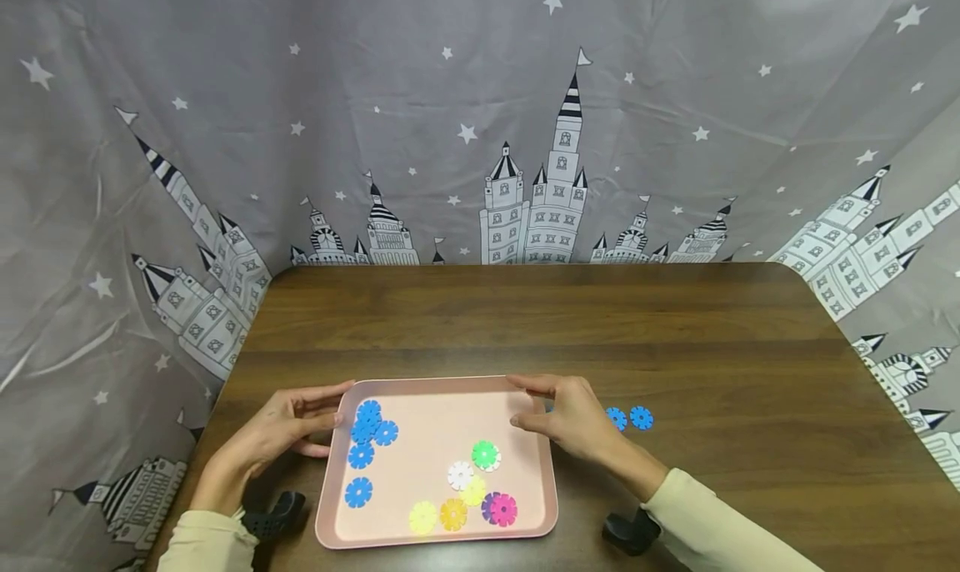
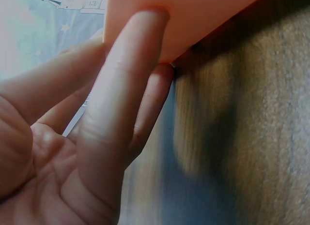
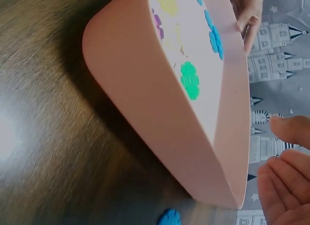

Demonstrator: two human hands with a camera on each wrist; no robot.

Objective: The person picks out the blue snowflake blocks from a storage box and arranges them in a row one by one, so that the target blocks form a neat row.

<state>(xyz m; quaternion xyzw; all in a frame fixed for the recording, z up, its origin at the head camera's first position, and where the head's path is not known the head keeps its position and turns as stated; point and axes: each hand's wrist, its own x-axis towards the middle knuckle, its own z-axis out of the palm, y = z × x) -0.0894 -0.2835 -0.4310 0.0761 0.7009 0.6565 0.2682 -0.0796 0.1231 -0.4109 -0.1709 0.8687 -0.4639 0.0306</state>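
A pink tray (image 1: 438, 383) lies on the wooden table (image 1: 600, 322), near its front edge. Inside it are several flat flower-shaped discs: a blue cluster (image 1: 371, 426), a single blue one (image 1: 358, 492), a green one (image 1: 485, 454), a white one (image 1: 460, 474), yellow ones (image 1: 423, 517) and a magenta one (image 1: 502, 509). My left hand (image 1: 330, 418) is at the tray's far left corner, its straight fingers (image 2: 121, 104) resting against the outer wall (image 2: 193, 12). At the far right corner is my right hand (image 1: 525, 403), with relaxed fingers (image 3: 286, 176) just off the rim (image 3: 232, 138).
Two blue discs (image 1: 628, 418) lie on the table just right of my right hand; one of them (image 3: 169, 217) also appears in the right wrist view. A grey curtain (image 1: 480, 138) with castles and stars hangs behind and beside the table. Bare wood stretches beyond the tray.
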